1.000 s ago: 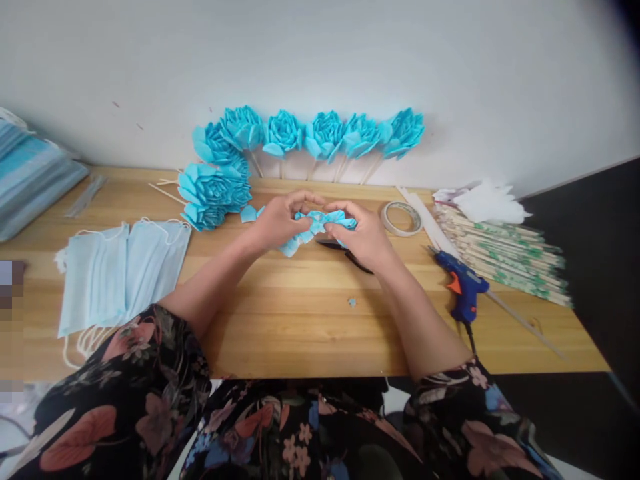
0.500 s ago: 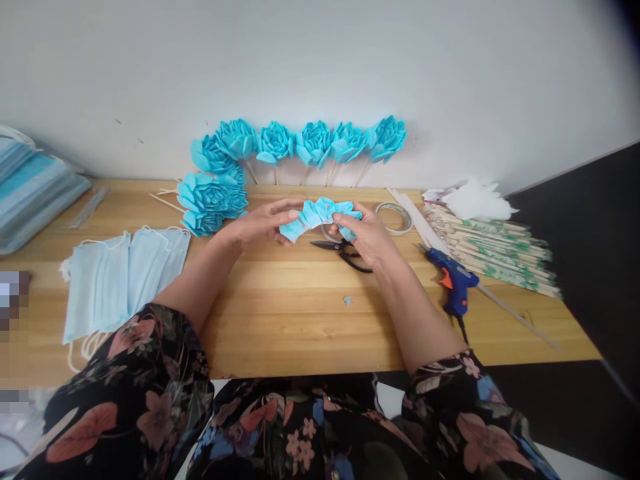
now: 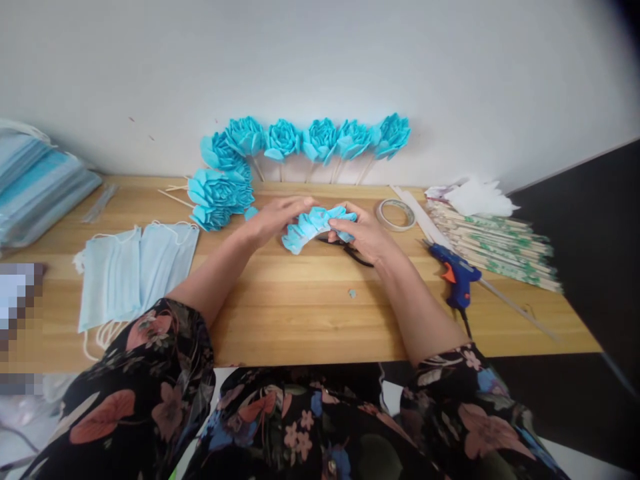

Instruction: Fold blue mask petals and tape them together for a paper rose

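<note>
A light blue ruffled strip of mask fabric [image 3: 311, 225] curves between my two hands, just above the table. My right hand [image 3: 365, 233] pinches its right part, thumb in front and fingers behind. On the left, my left hand [image 3: 275, 220] has its fingers stretched along the strip's upper edge and closed against it; the thumb is hard to make out. The strip's left end hangs free below those fingers. Black scissors [image 3: 357, 255] lie under the strip and right hand, partly hidden. A tiny blue scrap [image 3: 352, 293] lies nearer me.
Several blue fabric flowers on sticks [image 3: 320, 140] lean on the wall; others lie at left. Face masks [image 3: 113, 277] and a bagged mask stack [image 3: 43, 187] are further left. Right are a tape roll [image 3: 411, 215], a blue glue gun [image 3: 457, 273] and wrapped chopsticks [image 3: 500, 247].
My left hand has shifted its grip, its thumb no longer plain on the front. The strip has tilted and its left end dropped slightly. My right hand keeps its pinch; the view shifted a little.
</note>
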`<action>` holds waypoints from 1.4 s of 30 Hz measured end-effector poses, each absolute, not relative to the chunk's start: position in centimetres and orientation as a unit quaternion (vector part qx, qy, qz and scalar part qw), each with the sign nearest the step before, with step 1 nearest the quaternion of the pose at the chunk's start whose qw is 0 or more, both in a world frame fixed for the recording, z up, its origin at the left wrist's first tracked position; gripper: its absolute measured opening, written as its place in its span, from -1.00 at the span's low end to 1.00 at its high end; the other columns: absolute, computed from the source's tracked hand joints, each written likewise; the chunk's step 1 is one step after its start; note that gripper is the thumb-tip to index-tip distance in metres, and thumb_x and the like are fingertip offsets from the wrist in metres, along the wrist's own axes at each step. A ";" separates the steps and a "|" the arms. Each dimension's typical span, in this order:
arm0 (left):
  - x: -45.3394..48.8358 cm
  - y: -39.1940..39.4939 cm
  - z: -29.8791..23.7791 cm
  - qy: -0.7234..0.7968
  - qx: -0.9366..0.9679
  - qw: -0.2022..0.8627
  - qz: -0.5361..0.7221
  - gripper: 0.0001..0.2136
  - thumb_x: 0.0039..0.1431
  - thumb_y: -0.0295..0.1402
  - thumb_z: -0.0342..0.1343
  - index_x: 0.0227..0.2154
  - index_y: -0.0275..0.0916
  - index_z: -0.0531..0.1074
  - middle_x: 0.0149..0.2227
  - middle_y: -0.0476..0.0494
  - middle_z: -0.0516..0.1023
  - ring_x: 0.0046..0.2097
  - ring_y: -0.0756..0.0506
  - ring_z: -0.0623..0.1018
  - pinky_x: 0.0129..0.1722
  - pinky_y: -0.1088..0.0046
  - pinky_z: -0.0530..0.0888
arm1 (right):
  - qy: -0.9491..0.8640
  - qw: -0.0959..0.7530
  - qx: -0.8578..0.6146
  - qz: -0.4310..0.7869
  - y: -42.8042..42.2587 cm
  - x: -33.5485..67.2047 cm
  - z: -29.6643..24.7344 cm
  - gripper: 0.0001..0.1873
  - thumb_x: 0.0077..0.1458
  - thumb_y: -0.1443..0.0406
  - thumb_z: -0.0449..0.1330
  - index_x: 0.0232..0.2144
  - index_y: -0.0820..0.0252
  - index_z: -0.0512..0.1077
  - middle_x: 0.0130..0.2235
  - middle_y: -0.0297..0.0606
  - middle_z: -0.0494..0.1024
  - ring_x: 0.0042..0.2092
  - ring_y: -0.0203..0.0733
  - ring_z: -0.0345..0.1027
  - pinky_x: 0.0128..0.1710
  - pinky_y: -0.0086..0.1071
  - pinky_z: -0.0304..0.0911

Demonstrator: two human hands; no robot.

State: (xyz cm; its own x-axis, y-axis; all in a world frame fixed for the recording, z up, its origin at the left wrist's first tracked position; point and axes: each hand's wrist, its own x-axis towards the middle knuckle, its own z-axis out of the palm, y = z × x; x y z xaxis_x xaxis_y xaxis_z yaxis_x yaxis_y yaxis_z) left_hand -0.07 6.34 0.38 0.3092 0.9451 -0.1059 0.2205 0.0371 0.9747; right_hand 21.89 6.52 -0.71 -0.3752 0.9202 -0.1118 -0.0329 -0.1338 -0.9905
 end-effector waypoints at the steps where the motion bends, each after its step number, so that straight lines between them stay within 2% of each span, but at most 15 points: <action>1: 0.3 5.9 0.5 0.482 0.593 0.547 0.341 -0.47 0.05 0.12 0.23 -0.19 -0.30 0.59 -0.31 -0.15 0.63 -0.35 -0.04 0.51 -0.43 0.50 0.34 | -0.546 0.367 -0.417 0.627 6.1 21.8 -0.7 -0.64 -0.15 0.15 0.42 -0.33 0.15 0.41 -0.48 -0.41 0.55 -0.45 -0.30 0.43 -0.37 -0.40 0.34; 3: 0.8 4.6 0.6 0.493 0.567 0.566 0.340 -0.62 -0.03 -0.07 0.34 -0.29 -0.31 0.59 -0.34 -0.11 0.62 -0.36 -0.01 0.49 -0.39 0.50 0.35 | -0.588 0.338 -0.435 0.592 4.9 21.7 -0.6 -0.70 -0.09 0.14 0.39 -0.35 0.15 0.43 -0.46 -0.41 0.55 -0.42 -0.28 0.43 -0.33 -0.37 0.34; 6: 1.4 2.1 0.5 0.517 0.548 0.578 0.314 -0.79 -0.02 -0.25 0.34 -0.40 -0.30 0.56 -0.42 -0.04 0.57 -0.41 0.03 0.46 -0.40 0.52 0.34 | -0.687 0.310 -0.469 0.459 2.2 21.7 -0.3 -0.85 -0.01 0.21 0.33 -0.38 0.15 0.49 -0.40 -0.38 0.57 -0.35 -0.25 0.41 -0.26 -0.33 0.31; 9: 1.7 0.0 0.6 0.530 0.492 0.619 0.305 -0.86 0.05 -0.32 0.28 -0.42 -0.29 0.52 -0.50 0.02 0.51 -0.49 0.06 0.40 -0.47 0.55 0.32 | -0.730 0.372 -0.458 0.345 -0.6 21.8 -0.5 -0.96 0.10 0.29 0.27 -0.35 0.12 0.53 -0.27 -0.30 0.64 -0.22 -0.17 0.48 -0.15 -0.27 0.33; 12: 1.9 -1.4 0.8 0.531 0.417 0.666 0.317 -0.91 0.09 -0.38 0.25 -0.44 -0.29 0.47 -0.53 0.05 0.47 -0.54 0.09 0.36 -0.51 0.58 0.31 | -0.768 0.441 -0.396 0.241 -2.3 22.1 -1.1 -0.90 0.17 0.35 0.24 -0.32 0.05 0.57 -0.22 -0.25 0.67 -0.15 -0.12 0.52 -0.09 -0.19 0.35; 16: 2.1 -2.2 1.1 0.521 0.361 0.701 0.326 -0.91 0.11 -0.43 0.22 -0.46 -0.30 0.46 -0.55 0.05 0.47 -0.57 0.11 0.35 -0.55 0.61 0.29 | -0.806 0.467 -0.323 0.167 -3.1 22.8 -1.7 -0.83 0.16 0.40 0.27 -0.30 -0.01 0.57 -0.21 -0.27 0.67 -0.14 -0.10 0.53 -0.10 -0.14 0.38; 20: 1.9 -2.8 1.0 0.519 0.361 0.698 0.336 -0.91 0.04 -0.42 0.26 -0.45 -0.32 0.47 -0.53 0.03 0.51 -0.53 0.10 0.41 -0.52 0.62 0.32 | -0.825 0.465 -0.262 0.188 -3.5 23.3 -2.3 -0.80 0.18 0.43 0.25 -0.24 -0.01 0.55 -0.22 -0.29 0.69 -0.14 -0.12 0.55 -0.11 -0.13 0.43; 25: 2.0 -3.3 0.5 0.530 0.383 0.676 0.339 -0.82 -0.09 -0.36 0.34 -0.46 -0.32 0.48 -0.51 0.02 0.53 -0.49 0.07 0.45 -0.48 0.58 0.36 | -0.842 0.449 -0.208 0.216 -4.2 23.5 -2.6 -0.79 0.23 0.46 0.19 -0.19 0.06 0.52 -0.22 -0.25 0.70 -0.17 -0.16 0.57 -0.12 -0.16 0.46; 29: 2.0 -3.1 -0.1 0.535 0.420 0.655 0.328 -0.81 -0.07 -0.31 0.33 -0.47 -0.31 0.48 -0.52 0.01 0.51 -0.49 0.06 0.43 -0.48 0.57 0.34 | -0.817 0.442 -0.229 0.292 -5.5 24.2 -1.8 -0.84 0.22 0.43 0.24 -0.21 0.07 0.54 -0.24 -0.23 0.69 -0.19 -0.14 0.57 -0.16 -0.17 0.47; 33: 0.8 -2.3 -1.2 0.575 0.438 0.591 0.359 -0.82 -0.03 -0.28 0.29 -0.48 -0.29 0.47 -0.52 0.01 0.51 -0.51 0.07 0.38 -0.51 0.57 0.29 | -0.753 0.458 -0.259 0.396 -7.6 26.2 -1.1 -0.94 0.24 0.34 0.25 -0.27 0.07 0.53 -0.30 -0.24 0.66 -0.25 -0.14 0.56 -0.17 -0.16 0.47; 35: 0.2 -1.9 -1.6 0.573 0.459 0.590 0.335 -0.80 -0.02 -0.25 0.28 -0.44 -0.29 0.49 -0.51 -0.01 0.53 -0.51 0.06 0.39 -0.51 0.56 0.31 | -0.733 0.416 -0.327 0.427 -8.3 27.3 -1.0 -0.99 0.22 0.30 0.27 -0.29 0.08 0.51 -0.31 -0.25 0.65 -0.26 -0.15 0.55 -0.18 -0.20 0.47; 36: -0.1 -1.8 -1.7 0.568 0.480 0.589 0.315 -0.80 0.00 -0.24 0.26 -0.43 -0.30 0.51 -0.50 -0.01 0.54 -0.50 0.05 0.41 -0.50 0.56 0.32 | -0.724 0.374 -0.373 0.444 -8.4 27.8 -1.0 -0.93 0.21 0.28 0.29 -0.22 0.08 0.50 -0.28 -0.25 0.66 -0.26 -0.16 0.56 -0.20 -0.23 0.47; 38: -0.3 -1.7 -1.7 0.551 0.551 0.567 0.268 -0.79 0.06 -0.22 0.21 -0.41 -0.30 0.54 -0.47 -0.04 0.57 -0.46 0.02 0.45 -0.47 0.55 0.34 | -0.710 0.281 -0.433 0.479 -8.4 28.4 -0.9 -0.63 0.19 0.24 0.29 0.04 0.06 0.41 -0.13 -0.20 0.66 -0.17 -0.15 0.57 -0.17 -0.26 0.47; 40: -0.3 -1.7 -1.4 0.523 0.636 0.517 0.233 -0.77 0.14 -0.22 0.13 -0.39 -0.29 0.57 -0.41 -0.07 0.62 -0.39 -0.01 0.51 -0.42 0.54 0.37 | -0.721 0.219 -0.442 0.486 -7.9 28.4 -0.7 -0.28 0.16 0.20 0.30 0.30 0.02 0.17 0.09 -0.10 0.58 0.03 -0.07 0.53 -0.02 -0.18 0.45; 42: -0.1 -1.8 -1.0 0.490 0.704 0.467 0.214 -0.73 0.22 -0.23 0.07 -0.35 -0.27 0.60 -0.32 -0.09 0.67 -0.31 -0.04 0.56 -0.34 0.51 0.41 | -0.752 0.203 -0.454 0.432 -7.4 28.1 -0.5 -0.11 0.11 0.18 0.33 0.39 0.00 0.04 0.22 -0.04 0.47 0.18 0.03 0.42 0.12 -0.04 0.37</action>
